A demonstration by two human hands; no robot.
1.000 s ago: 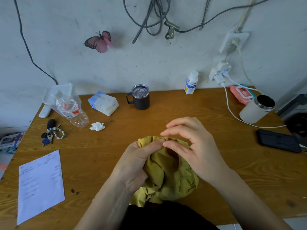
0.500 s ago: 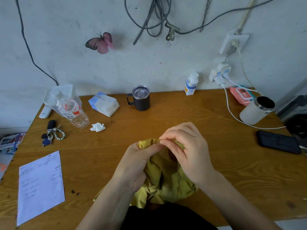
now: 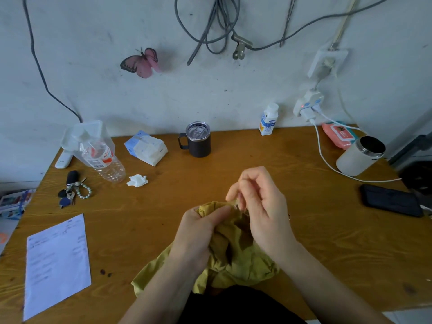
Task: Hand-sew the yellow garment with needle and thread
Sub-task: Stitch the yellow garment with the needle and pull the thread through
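Much seemingly left to sew. Grips bunched yellow garment (image 3: 236, 260) at near edge of table (image 3: 339, 242) with left hand (image 3: 198, 232), pinches its top fold with right hand (image 3: 264, 211) fingertips (image 3: 230, 195). Cannot make out needle, thread or stitches.

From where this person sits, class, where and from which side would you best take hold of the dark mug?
Probably by its handle, which sticks out on the left of the upright mug; come in from the left. The lid is on, so the rim offers no grip.
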